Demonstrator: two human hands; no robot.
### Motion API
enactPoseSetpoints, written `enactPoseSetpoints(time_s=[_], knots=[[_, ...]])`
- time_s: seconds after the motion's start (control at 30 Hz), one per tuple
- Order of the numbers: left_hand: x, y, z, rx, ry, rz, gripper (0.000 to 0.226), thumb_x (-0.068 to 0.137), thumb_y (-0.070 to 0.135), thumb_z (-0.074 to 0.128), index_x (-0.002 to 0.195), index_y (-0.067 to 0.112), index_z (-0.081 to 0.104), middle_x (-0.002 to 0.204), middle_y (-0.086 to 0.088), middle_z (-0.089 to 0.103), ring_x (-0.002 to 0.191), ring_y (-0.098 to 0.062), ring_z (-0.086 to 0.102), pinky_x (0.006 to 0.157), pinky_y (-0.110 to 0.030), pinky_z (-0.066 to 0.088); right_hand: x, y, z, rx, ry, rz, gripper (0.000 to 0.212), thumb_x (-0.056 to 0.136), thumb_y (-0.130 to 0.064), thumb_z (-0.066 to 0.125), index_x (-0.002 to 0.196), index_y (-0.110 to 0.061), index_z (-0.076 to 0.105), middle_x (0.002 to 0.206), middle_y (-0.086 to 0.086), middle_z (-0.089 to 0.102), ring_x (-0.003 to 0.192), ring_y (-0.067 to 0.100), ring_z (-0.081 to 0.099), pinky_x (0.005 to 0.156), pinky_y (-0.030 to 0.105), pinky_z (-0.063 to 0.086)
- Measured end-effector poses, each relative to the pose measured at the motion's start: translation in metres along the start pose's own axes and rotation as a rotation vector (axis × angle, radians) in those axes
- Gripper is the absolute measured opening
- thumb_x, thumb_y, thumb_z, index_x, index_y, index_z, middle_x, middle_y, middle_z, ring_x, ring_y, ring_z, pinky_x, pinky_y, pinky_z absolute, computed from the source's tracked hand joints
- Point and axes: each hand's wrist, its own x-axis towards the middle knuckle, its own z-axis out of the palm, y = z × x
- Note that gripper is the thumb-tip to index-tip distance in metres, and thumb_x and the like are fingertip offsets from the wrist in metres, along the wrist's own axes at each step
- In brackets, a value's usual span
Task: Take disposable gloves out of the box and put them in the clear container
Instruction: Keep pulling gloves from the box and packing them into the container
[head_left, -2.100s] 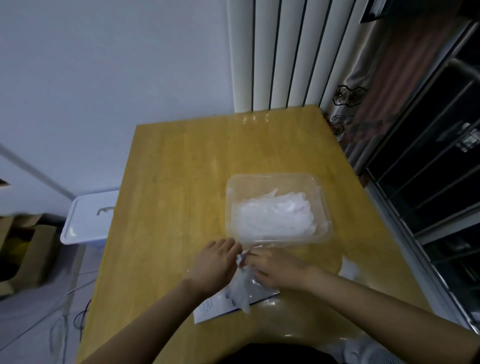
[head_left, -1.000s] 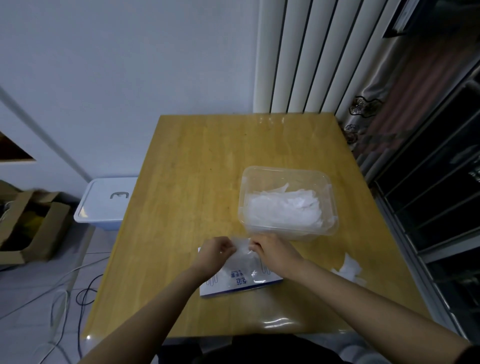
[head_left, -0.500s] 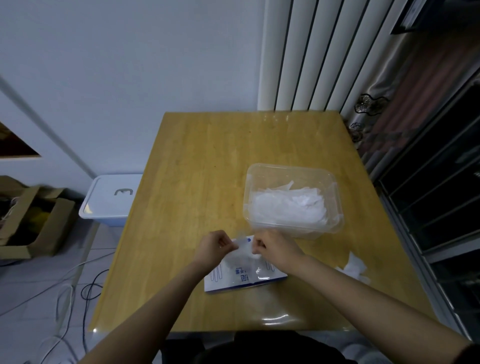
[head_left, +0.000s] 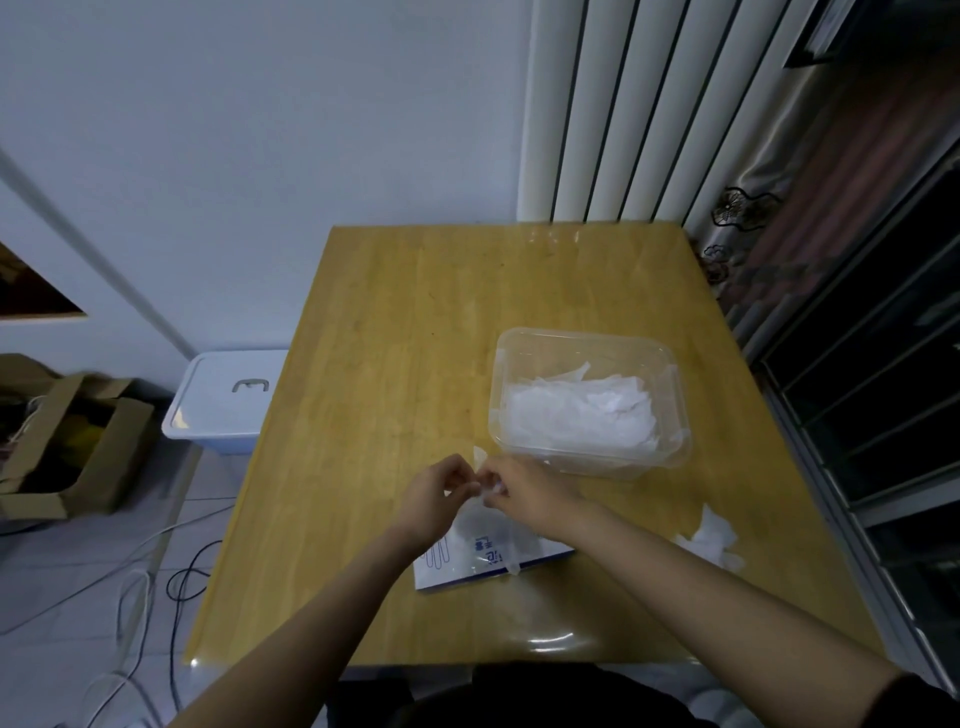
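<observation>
A flat white glove box (head_left: 485, 558) with blue print lies near the table's front edge. Just above it my left hand (head_left: 434, 496) and my right hand (head_left: 524, 491) meet, each pinching the same thin clear glove (head_left: 480, 467), which hangs down over the box. Behind and to the right stands the clear container (head_left: 670, 364), holding a heap of white crumpled gloves (head_left: 582, 415). Both hands are close to the container's near left corner without touching it.
The wooden table (head_left: 415, 338) abuts the wall and a white radiator. A crumpled white sheet (head_left: 709, 538) lies at the table's right edge. On the floor left are a white lidded bin (head_left: 223, 400), cardboard boxes and loose cables.
The hands have lifted a little off the box and drawn together, pulling the clear glove upward. My view has shifted so the table sits further right in the frame.
</observation>
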Motion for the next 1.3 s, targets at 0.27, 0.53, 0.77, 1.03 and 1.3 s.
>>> enactPoseSetpoints(time_s=[0.27, 0.53, 0.77, 1.03, 1.3], knots=[[-0.013, -0.001, 0.012, -0.037, 0.032, 0.014, 0.009, 0.091, 0.008, 0.059, 0.093, 0.011, 0.051, 0.088, 0.005, 0.060, 0.086, -0.005, 0.058, 0.074, -0.007, 0.041, 0.007, 0.002, 0.009, -0.035, -0.041, 0.102, 0.020, 0.096, -0.024, 0.053, 0.103, -0.014, 0.069, 0.089, 0.005, 0.064, 0.079, 0.018, 0.057, 0.058, 0.023, 0.034], [-0.013, -0.006, 0.019, 0.250, -0.007, -0.119, 0.034, 0.088, 0.028, 0.063, 0.119, 0.020, 0.051, 0.122, 0.007, 0.055, 0.116, -0.012, 0.048, 0.094, -0.026, 0.034, 0.008, -0.001, 0.009, -0.064, 0.019, 0.078, 0.024, 0.096, -0.018, 0.049, 0.102, -0.014, 0.072, 0.105, 0.006, 0.068, 0.093, 0.022, 0.063, 0.085, 0.035, 0.051], [-0.015, -0.003, 0.023, 0.448, -0.028, -0.138, 0.042, 0.087, 0.032, 0.060, 0.127, 0.026, 0.049, 0.136, 0.012, 0.046, 0.132, -0.009, 0.033, 0.100, -0.028, 0.022, -0.004, 0.004, 0.007, -0.083, 0.174, 0.012, 0.020, 0.094, -0.017, 0.053, 0.099, -0.012, 0.072, 0.104, 0.006, 0.067, 0.094, 0.021, 0.062, 0.083, 0.033, 0.050], [-0.016, -0.001, 0.028, 0.531, -0.026, -0.105, 0.041, 0.088, 0.029, 0.058, 0.127, 0.027, 0.047, 0.139, 0.012, 0.044, 0.133, -0.011, 0.031, 0.102, -0.029, 0.023, -0.014, 0.006, -0.010, 0.009, 0.291, 0.012, 0.021, 0.092, -0.003, 0.052, 0.095, -0.010, 0.071, 0.100, 0.005, 0.064, 0.091, 0.020, 0.062, 0.080, 0.030, 0.050], [-0.012, 0.002, 0.031, 0.541, -0.032, -0.119, 0.038, 0.089, 0.034, 0.057, 0.125, 0.025, 0.049, 0.139, 0.009, 0.045, 0.132, -0.014, 0.034, 0.105, -0.033, 0.025, -0.023, 0.008, -0.024, 0.108, 0.432, -0.025, 0.015, 0.093, -0.008, 0.055, 0.091, -0.008, 0.070, 0.091, 0.002, 0.064, 0.085, 0.017, 0.061, 0.077, 0.032, 0.051]])
